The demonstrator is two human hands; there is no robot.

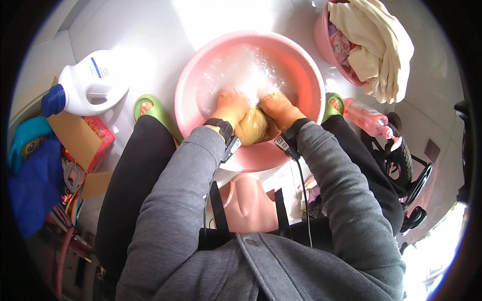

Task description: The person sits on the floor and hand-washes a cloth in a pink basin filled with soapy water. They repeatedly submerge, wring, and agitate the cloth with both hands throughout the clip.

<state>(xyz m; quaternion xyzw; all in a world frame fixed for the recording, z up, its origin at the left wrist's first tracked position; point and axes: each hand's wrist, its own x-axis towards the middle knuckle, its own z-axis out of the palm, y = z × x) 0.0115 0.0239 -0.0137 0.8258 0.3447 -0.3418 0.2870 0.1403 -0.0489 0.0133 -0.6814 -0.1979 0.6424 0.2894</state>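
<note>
A pink plastic basin [186, 71] of sudsy water stands on the floor between my feet. Both of my hands are down in it, side by side. A soaked yellowish cloth [251, 126] bulges between my wrists toward me. My left hand [234, 105] closes on the cloth from the left, and my right hand [276, 105] grips it from the right. Glare and foam hide the fingertips of both hands. Black straps with small cabled devices circle both wrists, just above the basin's near rim.
At the right, a second pink basin [322, 35] holds cream fabric [380, 49] that drapes over its rim. A pink pump bottle [367, 117] lies near a black wheel [401, 141]. Leftward are a white jug [88, 82] with a blue cap and an open cardboard box [73, 137].
</note>
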